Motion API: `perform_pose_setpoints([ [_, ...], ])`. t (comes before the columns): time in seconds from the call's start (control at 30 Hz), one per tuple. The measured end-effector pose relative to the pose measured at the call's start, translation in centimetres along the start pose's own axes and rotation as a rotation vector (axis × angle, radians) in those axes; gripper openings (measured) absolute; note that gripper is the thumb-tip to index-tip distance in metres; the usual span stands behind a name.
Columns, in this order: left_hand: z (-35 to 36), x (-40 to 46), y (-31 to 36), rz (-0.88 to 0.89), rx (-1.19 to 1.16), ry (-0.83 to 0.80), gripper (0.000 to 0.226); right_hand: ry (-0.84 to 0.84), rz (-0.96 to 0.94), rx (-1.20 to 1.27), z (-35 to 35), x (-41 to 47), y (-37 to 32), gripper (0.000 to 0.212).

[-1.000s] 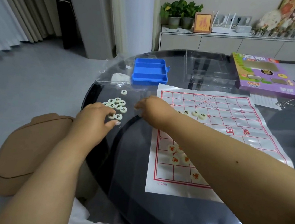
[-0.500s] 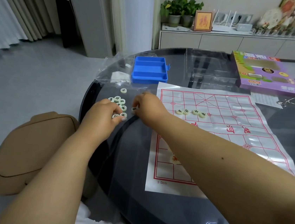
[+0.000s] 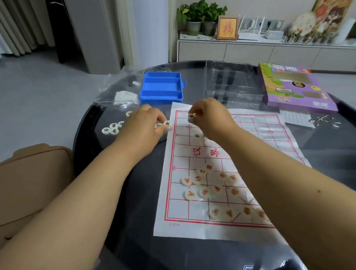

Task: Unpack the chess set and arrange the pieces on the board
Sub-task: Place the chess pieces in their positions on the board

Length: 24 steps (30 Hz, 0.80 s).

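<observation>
Round dark glass surface (image 3: 130, 229), reflective, carrying all listed items. Paper xiangqi board (image 3: 169, 218), white with a red grid, lying flat on the surface right of centre, its far part under the right forearm. Purple game box (image 3: 297, 90), flat, at the far right of the surface. Clear plastic tray (image 3: 231, 83), just left of the purple box and beyond the board. Blue compartment case (image 3: 161, 86), open, near the far left corner of the board. Clear plastic bag (image 3: 119, 92), crumpled, just left of the blue case. Tan padded stool (image 3: 11, 189), on the floor left of the surface. Left hand (image 3: 142, 128), palm down at the board's left edge, fingers curled, fingertips on a black-marked piece (image 3: 167, 123) beside the board's edge; whether this grip is closed on the piece or only touching it cannot be told. Right hand (image 3: 210, 116), raised over the far left part of the board, grip pinched on one pale piece (image 3: 191, 115). Red-marked pieces (image 3: 205, 191), a loose cluster on the near half of the board, not on their starting points. Black-marked pieces (image 3: 112, 128), a small group on the bare surface left of the left hand.
</observation>
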State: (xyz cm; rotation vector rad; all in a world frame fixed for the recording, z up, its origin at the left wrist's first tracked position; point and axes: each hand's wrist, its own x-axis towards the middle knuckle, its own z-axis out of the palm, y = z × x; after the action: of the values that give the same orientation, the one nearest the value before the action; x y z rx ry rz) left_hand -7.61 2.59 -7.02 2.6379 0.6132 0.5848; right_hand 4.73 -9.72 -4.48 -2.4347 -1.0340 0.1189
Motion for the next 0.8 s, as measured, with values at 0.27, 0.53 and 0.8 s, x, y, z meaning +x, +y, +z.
perform_pose_setpoints([
  [0.27, 4.2, 4.3, 5.4, 0.010, 0.020, -0.099, 0.032, -0.019, 0.186, -0.054, -2.0, -0.1, 6.6, 0.026],
  [0.53, 4.6, 4.0, 4.7, -0.030, -0.013, -0.123, 0.033, 0.003, 0.147, -0.076, -2.4, -0.1, 6.4, 0.032],
  [0.8, -1.3, 1.2, -3.3, -0.072, 0.057, 0.078, 0.020, 0.001, -0.050, -0.035, 0.4, 0.1, 0.5, 0.026],
])
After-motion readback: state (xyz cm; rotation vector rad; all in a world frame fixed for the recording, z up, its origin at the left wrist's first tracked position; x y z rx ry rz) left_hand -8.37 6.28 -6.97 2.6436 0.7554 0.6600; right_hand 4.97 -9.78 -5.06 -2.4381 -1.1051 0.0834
